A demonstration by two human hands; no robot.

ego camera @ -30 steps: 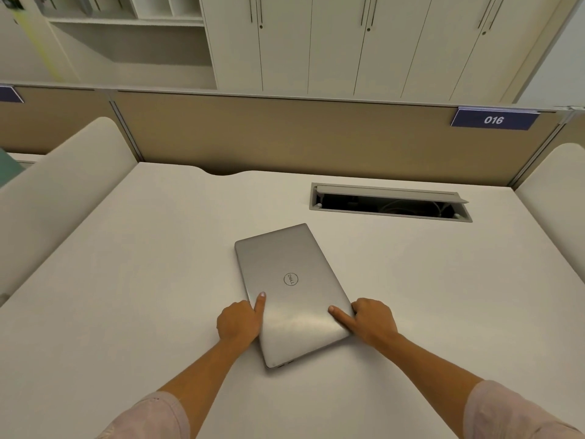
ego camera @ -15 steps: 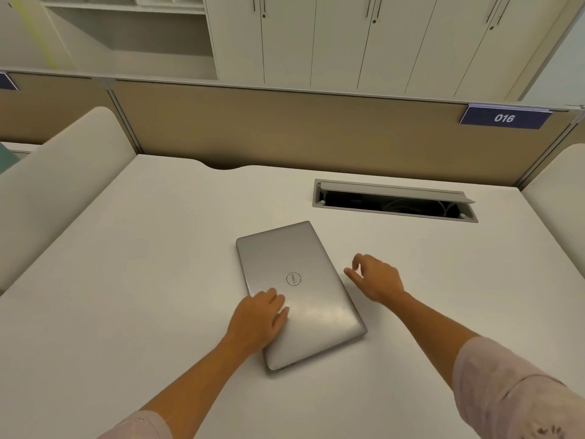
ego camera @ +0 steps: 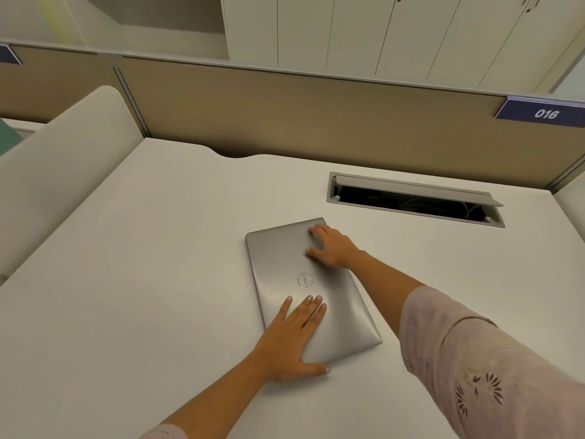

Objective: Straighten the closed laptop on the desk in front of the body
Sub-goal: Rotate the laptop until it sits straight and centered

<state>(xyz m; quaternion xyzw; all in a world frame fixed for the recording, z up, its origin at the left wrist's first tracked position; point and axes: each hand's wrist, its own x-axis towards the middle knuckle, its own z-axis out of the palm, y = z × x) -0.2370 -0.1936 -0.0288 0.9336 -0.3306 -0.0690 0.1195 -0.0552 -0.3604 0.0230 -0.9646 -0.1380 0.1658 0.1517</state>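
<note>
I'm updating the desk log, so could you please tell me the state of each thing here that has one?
Laptop: closed, flat on the desk, skewed.
Cable hatch: lid propped open.
Left hand: open, palm flat on the laptop's near end.
Right hand: fingers spread on the laptop's far right corner.
Cabinet doors: shut.

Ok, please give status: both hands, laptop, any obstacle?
Left hand flat on near lid. Right hand on far corner. Laptop closed, skewed. Desk around it clear.
</note>
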